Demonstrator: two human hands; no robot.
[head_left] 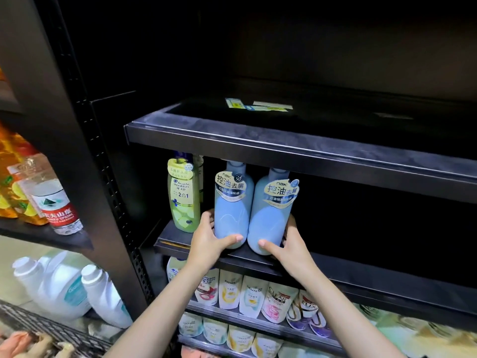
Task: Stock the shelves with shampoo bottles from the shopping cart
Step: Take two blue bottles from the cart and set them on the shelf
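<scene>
Head view: my left hand (209, 241) and right hand (289, 245) each clasp a smooth pale-blue plastic shampoo bottle (232, 208) low, right of the green bottle (183, 197); probably full, heavy, slippery.

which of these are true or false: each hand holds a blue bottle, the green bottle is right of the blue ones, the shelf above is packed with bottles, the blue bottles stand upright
1. Each hand holds a blue bottle: true. The left hand grips the left blue bottle; the right hand grips the right blue bottle.
2. False: the green bottle stands left of them.
3. False: the upper shelf shows only paper labels.
4. True.
</scene>
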